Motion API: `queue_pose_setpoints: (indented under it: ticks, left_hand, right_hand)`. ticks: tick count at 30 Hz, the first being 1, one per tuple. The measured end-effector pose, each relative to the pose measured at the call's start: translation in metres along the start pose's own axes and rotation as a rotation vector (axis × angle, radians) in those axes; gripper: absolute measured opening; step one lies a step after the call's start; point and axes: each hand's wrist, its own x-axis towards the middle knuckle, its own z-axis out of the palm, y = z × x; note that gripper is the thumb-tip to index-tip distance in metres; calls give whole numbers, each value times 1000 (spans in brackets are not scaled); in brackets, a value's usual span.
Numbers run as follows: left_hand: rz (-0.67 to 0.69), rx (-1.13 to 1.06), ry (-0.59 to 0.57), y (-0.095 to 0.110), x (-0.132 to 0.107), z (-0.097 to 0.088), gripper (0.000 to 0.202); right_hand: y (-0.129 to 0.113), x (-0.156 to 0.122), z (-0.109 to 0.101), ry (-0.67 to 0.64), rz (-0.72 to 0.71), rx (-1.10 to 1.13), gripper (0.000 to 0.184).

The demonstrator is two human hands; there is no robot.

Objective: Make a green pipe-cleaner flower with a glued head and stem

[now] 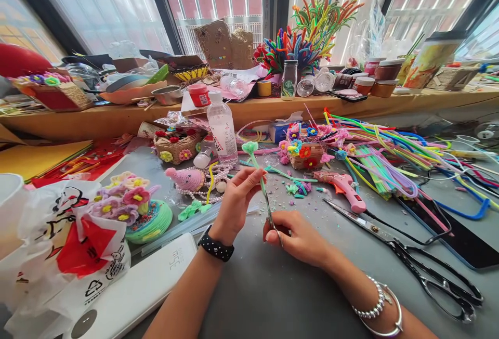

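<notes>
My left hand [236, 201], with a dotted black band at the wrist, pinches a light green pipe-cleaner flower [250, 148] by its stem, the fluffy head pointing up and away. In my right hand [298, 234] are small metal scissors [268, 212], held by the handles with the blades upright. The blade tips reach the stem just below my left fingertips; whether they touch it I cannot tell. Green and purple fuzzy scraps [298, 188] lie on the grey table [249, 297] beyond my hands. A pink glue gun [343, 187] rests to the right.
Large black-handled scissors [415, 261] and a dark phone-like slab [448, 232] lie on the right, near heaped pipe cleaners [382, 167]. A clear bottle [222, 128] stands behind my left hand. At left are a white device [140, 287], a plastic bag [74, 240] and a flower-topped piece [150, 222].
</notes>
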Motion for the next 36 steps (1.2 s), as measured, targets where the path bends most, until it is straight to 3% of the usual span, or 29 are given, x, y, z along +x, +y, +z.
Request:
queue_pose_setpoints:
  ticks: [18,27,36]
  left_hand:
    - [-2,-2,21,-3,0,1,9]
    - [30,-64,62,-3,2,-2,8]
    - [34,-131,71,-2,3,-3,6]
  right_hand:
    - [3,2,1,78,28,-50,42]
    - [4,3,2,190,-10,-54,37]
    - [7,4,3,212,-60,-34,36]
